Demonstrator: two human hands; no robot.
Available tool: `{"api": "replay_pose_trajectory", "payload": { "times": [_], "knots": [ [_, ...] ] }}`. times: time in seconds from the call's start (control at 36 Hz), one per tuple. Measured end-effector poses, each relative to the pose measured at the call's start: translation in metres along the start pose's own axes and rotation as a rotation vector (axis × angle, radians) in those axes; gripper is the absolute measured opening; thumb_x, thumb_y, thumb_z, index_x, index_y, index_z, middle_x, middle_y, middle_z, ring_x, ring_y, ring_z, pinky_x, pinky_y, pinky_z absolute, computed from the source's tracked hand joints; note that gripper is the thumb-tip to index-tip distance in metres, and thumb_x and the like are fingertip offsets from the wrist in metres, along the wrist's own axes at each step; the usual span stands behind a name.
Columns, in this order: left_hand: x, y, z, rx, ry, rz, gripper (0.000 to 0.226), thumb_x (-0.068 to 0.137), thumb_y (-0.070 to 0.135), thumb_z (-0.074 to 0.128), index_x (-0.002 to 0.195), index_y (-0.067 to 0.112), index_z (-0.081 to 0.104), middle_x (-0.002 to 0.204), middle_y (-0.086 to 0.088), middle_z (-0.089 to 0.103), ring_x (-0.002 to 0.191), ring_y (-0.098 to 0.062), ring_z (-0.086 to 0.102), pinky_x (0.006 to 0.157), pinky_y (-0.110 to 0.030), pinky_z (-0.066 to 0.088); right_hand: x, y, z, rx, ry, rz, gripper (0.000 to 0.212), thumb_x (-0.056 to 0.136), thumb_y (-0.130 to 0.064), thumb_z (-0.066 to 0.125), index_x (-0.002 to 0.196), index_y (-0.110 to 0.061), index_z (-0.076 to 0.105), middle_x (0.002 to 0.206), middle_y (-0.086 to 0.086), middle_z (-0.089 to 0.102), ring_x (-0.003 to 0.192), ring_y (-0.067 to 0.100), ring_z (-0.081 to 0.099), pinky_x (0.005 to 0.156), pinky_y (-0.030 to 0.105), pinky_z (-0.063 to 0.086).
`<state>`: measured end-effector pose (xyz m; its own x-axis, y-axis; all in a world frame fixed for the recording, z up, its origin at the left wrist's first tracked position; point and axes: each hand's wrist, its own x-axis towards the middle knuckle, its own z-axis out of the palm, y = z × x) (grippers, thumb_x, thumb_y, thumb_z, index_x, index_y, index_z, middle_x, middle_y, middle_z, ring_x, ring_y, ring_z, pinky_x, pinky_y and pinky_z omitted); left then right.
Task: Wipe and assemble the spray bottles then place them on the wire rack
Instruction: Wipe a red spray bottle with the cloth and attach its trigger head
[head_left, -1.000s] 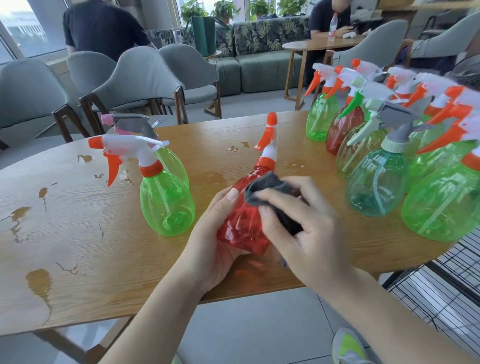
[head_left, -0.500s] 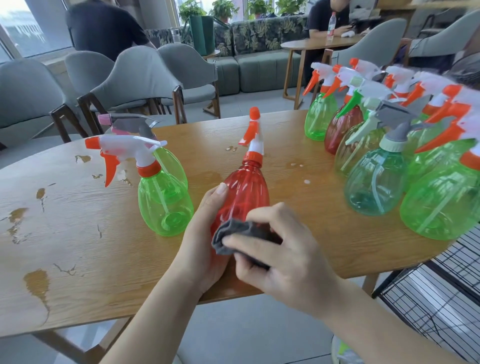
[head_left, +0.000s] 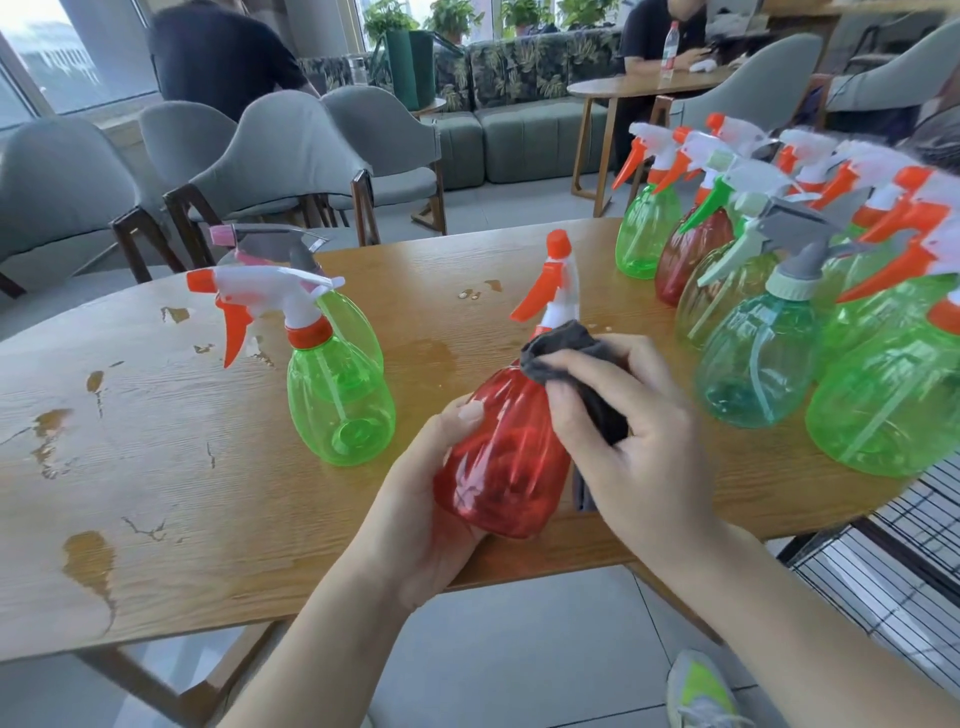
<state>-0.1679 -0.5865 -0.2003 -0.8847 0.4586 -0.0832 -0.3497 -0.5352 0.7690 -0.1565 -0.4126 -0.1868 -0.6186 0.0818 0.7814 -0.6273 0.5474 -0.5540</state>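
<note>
Red spray bottle (head_left: 498, 467) held tilted over the table (head_left: 156, 467) edge. Left hand (head_left: 415, 519) fingers curl around its base, steadying it. Right hand (head_left: 623, 431) fingers pinch grey cloth (head_left: 566, 348) against the shoulder, evidently for wiping.

no readable text, labels or numbers anywhere

Bright daylight enters from rear windows (head_left: 78, 57). Bottles (head_left: 883, 218) at right edge show motion blur; wide-angle distortion bends the edges.
</note>
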Motion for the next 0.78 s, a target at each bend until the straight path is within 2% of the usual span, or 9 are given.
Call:
{"api": "replay_pose_trajectory", "payload": {
  "times": [0.11,0.19,0.31,0.39,0.47,0.53,0.58,0.67,0.78],
  "knots": [
    [-0.001,-0.003,-0.001,-0.013,0.035,0.053,0.083,0.086,0.036,0.08,0.15,-0.002,0.042,0.139,-0.026,0.055,0.126,-0.037,0.055,0.108,-0.051,0.047,-0.004,-0.006,0.001,0.015,-0.013,-0.126,0.018,0.094,-0.003,0.069,0.11,-0.003,0.077,0.111,0.015,0.062,0.103,0.018,0.065,0.091,0.022,0.049],
    [-0.001,-0.005,-0.002,-0.023,0.057,0.067,0.079,0.091,0.036,0.075,0.152,-0.001,0.041,0.14,-0.026,0.054,0.128,-0.038,0.053,0.107,-0.052,0.046,-0.005,-0.007,0.0,-0.018,-0.04,-0.174,0.019,0.095,-0.008,0.067,0.111,-0.004,0.077,0.11,0.015,0.062,0.102,0.013,0.063,0.092,0.019,0.048],
    [-0.001,-0.006,0.004,-0.008,0.086,0.085,0.081,0.086,0.041,0.081,0.149,0.003,0.047,0.147,-0.03,0.052,0.126,-0.037,0.058,0.111,-0.058,0.043,-0.001,-0.001,0.001,-0.046,-0.013,-0.112,0.019,0.097,-0.008,0.068,0.114,-0.005,0.077,0.109,0.012,0.063,0.098,0.012,0.062,0.09,0.018,0.048],
    [-0.001,-0.007,0.004,0.004,0.096,0.097,0.076,0.086,0.042,0.078,0.146,0.002,0.052,0.137,-0.028,0.061,0.118,-0.035,0.065,0.101,-0.052,0.055,-0.001,-0.003,0.002,-0.035,-0.003,-0.061,0.021,0.097,-0.009,0.067,0.115,-0.006,0.076,0.11,0.011,0.062,0.097,0.012,0.062,0.087,0.018,0.049],
    [-0.001,-0.008,0.002,0.007,0.117,0.109,0.08,0.089,0.045,0.077,0.149,0.001,0.047,0.149,-0.034,0.048,0.132,-0.043,0.054,0.112,-0.062,0.038,-0.006,-0.009,0.003,-0.027,-0.034,-0.145,0.018,0.093,-0.005,0.07,0.109,-0.006,0.078,0.108,0.014,0.063,0.095,0.012,0.062,0.086,0.018,0.048],
    [-0.001,-0.007,0.003,-0.004,0.127,0.109,0.085,0.088,0.046,0.079,0.151,0.001,0.044,0.152,-0.033,0.045,0.139,-0.045,0.048,0.113,-0.061,0.037,-0.009,-0.012,0.003,-0.036,-0.067,-0.208,0.017,0.093,-0.006,0.07,0.106,-0.005,0.079,0.108,0.015,0.064,0.097,0.013,0.061,0.088,0.018,0.047],
    [-0.001,-0.006,0.002,0.01,0.137,0.109,0.086,0.086,0.046,0.081,0.15,0.003,0.045,0.15,-0.03,0.049,0.134,-0.044,0.054,0.107,-0.059,0.045,-0.01,-0.012,0.003,-0.056,-0.076,-0.23,0.018,0.094,-0.008,0.068,0.107,-0.004,0.079,0.108,0.016,0.064,0.098,0.014,0.06,0.088,0.018,0.047],
    [-0.001,-0.007,0.003,0.05,0.12,0.105,0.075,0.088,0.042,0.077,0.148,0.006,0.05,0.143,-0.027,0.057,0.122,-0.04,0.062,0.102,-0.065,0.047,-0.007,-0.01,0.002,-0.09,-0.03,-0.169,0.019,0.094,-0.006,0.068,0.11,-0.006,0.078,0.108,0.014,0.063,0.095,0.011,0.06,0.087,0.018,0.049],
    [-0.002,-0.006,0.005,0.057,0.12,0.11,0.062,0.091,0.031,0.068,0.146,0.007,0.051,0.124,-0.021,0.065,0.104,-0.032,0.069,0.084,-0.05,0.058,-0.011,-0.016,0.002,-0.088,-0.011,-0.124,0.02,0.093,-0.003,0.07,0.111,-0.006,0.078,0.108,0.014,0.063,0.093,0.008,0.06,0.086,0.017,0.049]
  ]
}}
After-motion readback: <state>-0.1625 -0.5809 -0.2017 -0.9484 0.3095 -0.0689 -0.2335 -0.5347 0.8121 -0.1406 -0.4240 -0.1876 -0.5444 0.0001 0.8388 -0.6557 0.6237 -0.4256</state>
